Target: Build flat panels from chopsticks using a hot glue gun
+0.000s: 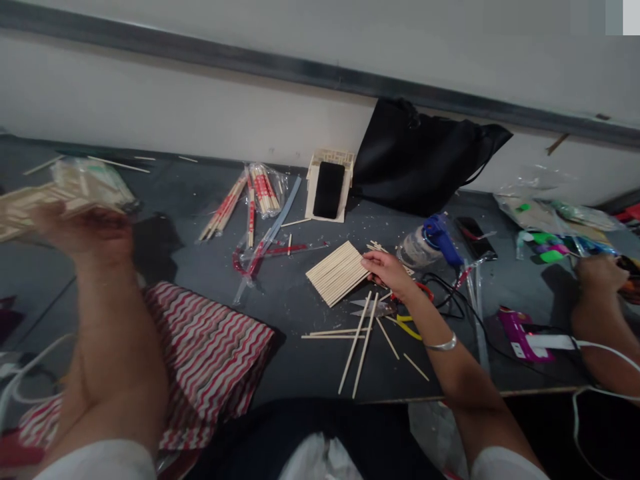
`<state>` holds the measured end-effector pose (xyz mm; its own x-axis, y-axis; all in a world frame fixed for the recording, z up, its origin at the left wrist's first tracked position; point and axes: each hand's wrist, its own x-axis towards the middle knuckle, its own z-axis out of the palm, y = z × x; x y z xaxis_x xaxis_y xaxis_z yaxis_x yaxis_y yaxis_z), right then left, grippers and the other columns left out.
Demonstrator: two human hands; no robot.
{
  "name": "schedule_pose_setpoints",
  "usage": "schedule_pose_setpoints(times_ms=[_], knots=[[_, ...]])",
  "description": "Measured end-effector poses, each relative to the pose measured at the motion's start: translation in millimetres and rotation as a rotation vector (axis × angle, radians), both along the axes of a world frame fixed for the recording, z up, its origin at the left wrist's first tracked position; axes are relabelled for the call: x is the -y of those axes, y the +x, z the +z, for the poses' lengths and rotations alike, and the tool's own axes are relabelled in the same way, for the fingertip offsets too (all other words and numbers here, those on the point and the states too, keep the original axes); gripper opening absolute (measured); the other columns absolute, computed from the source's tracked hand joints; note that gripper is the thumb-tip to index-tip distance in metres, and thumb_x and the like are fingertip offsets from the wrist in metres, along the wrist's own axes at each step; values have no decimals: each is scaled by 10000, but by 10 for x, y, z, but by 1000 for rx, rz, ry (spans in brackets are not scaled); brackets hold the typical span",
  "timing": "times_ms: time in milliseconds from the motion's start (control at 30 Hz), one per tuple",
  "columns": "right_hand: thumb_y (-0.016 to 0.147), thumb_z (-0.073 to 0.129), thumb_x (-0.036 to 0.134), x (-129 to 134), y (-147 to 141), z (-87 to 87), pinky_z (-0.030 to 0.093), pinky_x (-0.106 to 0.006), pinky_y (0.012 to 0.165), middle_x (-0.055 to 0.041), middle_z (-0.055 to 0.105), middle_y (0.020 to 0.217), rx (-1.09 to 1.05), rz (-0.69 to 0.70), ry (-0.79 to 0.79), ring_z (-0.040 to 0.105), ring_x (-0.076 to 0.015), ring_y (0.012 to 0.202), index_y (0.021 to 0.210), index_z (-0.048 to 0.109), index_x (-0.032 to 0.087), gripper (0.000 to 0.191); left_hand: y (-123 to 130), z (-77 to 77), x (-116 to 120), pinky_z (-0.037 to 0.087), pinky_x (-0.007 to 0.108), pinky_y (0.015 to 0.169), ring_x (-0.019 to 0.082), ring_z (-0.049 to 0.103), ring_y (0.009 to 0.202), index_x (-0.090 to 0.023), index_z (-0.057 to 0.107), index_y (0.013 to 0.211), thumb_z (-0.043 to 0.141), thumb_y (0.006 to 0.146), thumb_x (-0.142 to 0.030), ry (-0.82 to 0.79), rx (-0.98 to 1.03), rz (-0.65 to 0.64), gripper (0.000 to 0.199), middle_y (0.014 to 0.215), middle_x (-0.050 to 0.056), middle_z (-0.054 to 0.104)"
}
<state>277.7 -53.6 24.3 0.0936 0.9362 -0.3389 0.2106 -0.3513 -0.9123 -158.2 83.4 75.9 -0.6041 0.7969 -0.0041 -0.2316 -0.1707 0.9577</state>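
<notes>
My right hand [390,272] pinches the right corner of a flat panel of wooden sticks [335,273], laid side by side, above the table. Under that hand lie scissors [373,308] and several loose sticks [364,347]. At the far left, my raised left hand [93,233] is closed on a pale frame made of wooden sticks [25,207]; its fingers are partly blurred. Behind this frame is a clear plastic bag of sticks [95,180]. Wrapped chopsticks [264,190] with red labels lie towards the back, near a glue stick strip [285,210].
A phone [329,190] leans on a small stick-built stand against the wall, beside a black bag [425,160]. To the right are a blue-topped bottle [420,243], black cable and purple box [525,337]. Striped cloth [210,353] lies front left. Another person's hand [600,273] is far right.
</notes>
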Motion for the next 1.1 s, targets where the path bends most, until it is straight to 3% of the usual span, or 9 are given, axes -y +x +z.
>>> schedule_pose_setpoints(times_ms=[67,200,333,433,600,767,933,1000,1100], knots=[[690,755,437,-2,3,-6,290,-182,371,37,584,595,3,1,-1,505,-88,479,833,653,205,291,136,8,-24,220,147,418,92,212,463,-214,288,602,484,756,-250,-3,123,-46,252,505,-60,218],[673,750,438,-2,2,1,300,-185,373,42,585,584,14,-1,-1,493,-83,466,833,654,203,300,409,-7,-33,250,226,459,126,314,520,-216,334,605,555,685,-269,-59,96,-196,241,511,-28,349],[662,753,423,-1,1,1,307,-186,369,40,596,582,7,-17,-8,499,-85,459,831,656,205,293,626,-109,3,342,268,580,186,484,735,-217,472,691,649,631,-328,38,1,-575,217,680,29,581],[675,765,414,-3,8,-17,317,-181,370,32,623,607,10,-27,-5,529,-91,476,837,663,204,284,707,-209,16,419,355,658,231,505,750,-223,534,693,635,619,-410,-59,-11,-637,225,680,64,590],[691,753,428,-10,20,-43,307,-185,373,38,605,602,28,-4,4,508,-86,467,851,665,205,288,747,-325,-3,409,365,598,179,411,569,-218,507,560,641,547,-335,-270,49,-769,178,515,48,452],[703,756,434,-10,24,-46,296,-189,380,39,590,593,30,6,5,500,-89,471,847,663,206,285,845,-326,5,494,363,639,191,542,610,-207,502,515,689,605,-224,-348,10,-919,208,528,46,515],[697,763,446,-2,19,-39,301,-184,387,33,610,611,36,-1,0,522,-95,485,851,660,204,305,814,-69,66,525,344,704,178,594,648,-193,632,583,773,684,-219,-195,-394,-945,176,625,33,629],[685,762,454,0,16,-36,304,-183,391,34,612,613,33,-4,-1,522,-95,488,851,656,203,319,793,61,139,528,346,730,204,634,718,-220,713,700,856,623,-272,-159,-725,-1150,171,710,17,683],[676,748,459,1,18,-33,301,-189,396,34,610,613,34,6,-8,507,-91,483,853,649,200,329,882,151,296,512,353,748,250,666,822,-244,766,884,898,577,-375,-73,-1137,-1465,359,879,46,740]])
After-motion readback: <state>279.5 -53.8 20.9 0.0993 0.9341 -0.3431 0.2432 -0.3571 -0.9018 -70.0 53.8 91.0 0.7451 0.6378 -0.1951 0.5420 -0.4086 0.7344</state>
